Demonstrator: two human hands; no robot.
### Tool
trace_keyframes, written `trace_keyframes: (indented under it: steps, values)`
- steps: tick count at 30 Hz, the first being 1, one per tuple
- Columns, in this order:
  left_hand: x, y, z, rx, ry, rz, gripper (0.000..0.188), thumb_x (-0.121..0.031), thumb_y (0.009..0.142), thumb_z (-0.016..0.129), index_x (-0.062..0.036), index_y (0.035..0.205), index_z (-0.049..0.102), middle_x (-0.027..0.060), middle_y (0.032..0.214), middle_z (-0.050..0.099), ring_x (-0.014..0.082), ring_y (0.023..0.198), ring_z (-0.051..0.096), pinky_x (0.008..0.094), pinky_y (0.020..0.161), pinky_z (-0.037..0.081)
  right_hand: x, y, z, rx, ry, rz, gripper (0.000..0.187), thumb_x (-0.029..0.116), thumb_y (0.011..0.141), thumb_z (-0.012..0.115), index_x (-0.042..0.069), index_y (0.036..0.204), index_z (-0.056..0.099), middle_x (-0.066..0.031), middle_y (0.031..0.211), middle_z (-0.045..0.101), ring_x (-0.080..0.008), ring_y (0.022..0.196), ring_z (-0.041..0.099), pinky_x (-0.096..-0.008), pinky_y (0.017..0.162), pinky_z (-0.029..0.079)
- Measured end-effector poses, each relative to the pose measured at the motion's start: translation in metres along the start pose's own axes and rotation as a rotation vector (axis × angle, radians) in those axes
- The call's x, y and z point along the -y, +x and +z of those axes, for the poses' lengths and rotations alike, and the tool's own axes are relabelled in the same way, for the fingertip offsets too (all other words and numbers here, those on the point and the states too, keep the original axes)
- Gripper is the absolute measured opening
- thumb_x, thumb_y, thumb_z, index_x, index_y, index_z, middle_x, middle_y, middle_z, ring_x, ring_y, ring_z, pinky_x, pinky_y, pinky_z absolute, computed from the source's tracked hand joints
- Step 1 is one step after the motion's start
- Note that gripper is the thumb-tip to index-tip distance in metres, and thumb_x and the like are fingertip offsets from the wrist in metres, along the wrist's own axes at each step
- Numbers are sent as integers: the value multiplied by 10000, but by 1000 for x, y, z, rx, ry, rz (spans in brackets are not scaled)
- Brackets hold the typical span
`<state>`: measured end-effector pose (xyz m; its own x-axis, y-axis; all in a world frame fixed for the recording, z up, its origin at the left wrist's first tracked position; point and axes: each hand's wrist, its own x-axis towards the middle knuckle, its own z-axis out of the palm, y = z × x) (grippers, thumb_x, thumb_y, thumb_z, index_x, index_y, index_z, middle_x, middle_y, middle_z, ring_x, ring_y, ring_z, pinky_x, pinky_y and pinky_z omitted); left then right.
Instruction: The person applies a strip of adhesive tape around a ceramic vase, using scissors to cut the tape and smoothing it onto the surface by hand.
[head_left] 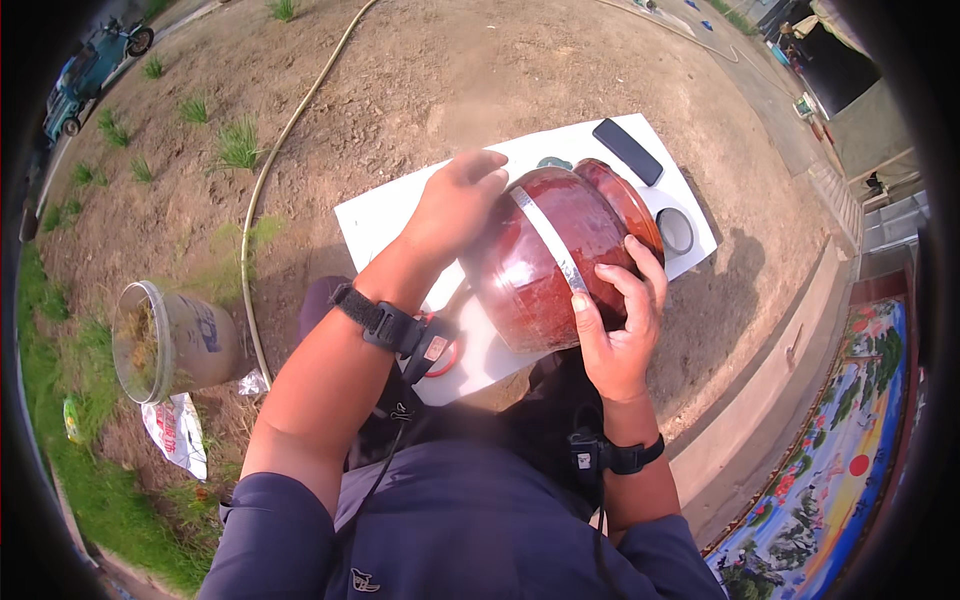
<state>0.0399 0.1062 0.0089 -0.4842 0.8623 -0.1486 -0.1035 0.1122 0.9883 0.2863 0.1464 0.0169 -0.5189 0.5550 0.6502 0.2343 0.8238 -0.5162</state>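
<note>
A glazed red-brown jar [500, 290] lies tilted over a white board [375, 220] in front of me, its orange-brown rim toward the right. A narrow pale strip with fine marks [545, 232] runs across its belly. My right hand [625, 335] grips the jar's near right side, fingers apart on the glaze and the thumb on the strip's near end. Close to the jar's far left side, my left hand [455, 205] has its fingers bent together near the strip's far end; what they hold, if anything, is hidden.
A black phone [628, 151] and a grey-rimmed round piece [675, 231] lie right of the jar. A green object [553, 163] shows behind it. A red ring [452, 357] sits below my left wrist. Left are a hose [247, 240] and a bucket [205, 340]; a low ledge [770, 350] runs right.
</note>
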Motion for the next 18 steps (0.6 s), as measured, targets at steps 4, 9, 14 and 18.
trace_keyframes:
  steps: [4, 9, 14, 18]
  values:
    - [-10, -40, 11, 119, 464, 304, 786, -418, 926, 722, 53, 1490, 446, 232, 1448, 530, 299, 1349, 518, 382, 1123, 419, -1, -4, -1, -2, 11, 12, 357, 126, 820, 799, 72, 1141, 654, -216, 1401, 535, -377, 1261, 533, -474, 1052, 448]
    - [-2, -41, 17, 60, 521, 315, 818, -438, 905, 747, 52, 1485, 442, 216, 1480, 491, 291, 1317, 538, 379, 1106, 432, -2, -7, -3, 7, 45, 16, 363, 107, 808, 804, 76, 1138, 656, -221, 1412, 523, -379, 1278, 527, -471, 1055, 450]
    - [-16, -37, 17, 90, 43, 36, 618, -366, 966, 710, 27, 1402, 518, 152, 1283, 604, 187, 1085, 612, 310, 912, 525, -1, -6, -5, 30, 42, 10, 353, 96, 807, 800, 65, 1131, 662, -225, 1417, 511, -378, 1297, 523, -470, 1071, 447]
    - [-15, -25, 15, 61, -41, -69, 435, -295, 1007, 672, 3, 1307, 573, 67, 1077, 635, 115, 909, 614, 237, 773, 518, -1, -4, -4, 28, 65, 31, 345, 98, 811, 794, 62, 1130, 665, -222, 1424, 500, -381, 1306, 522, -471, 1084, 442]
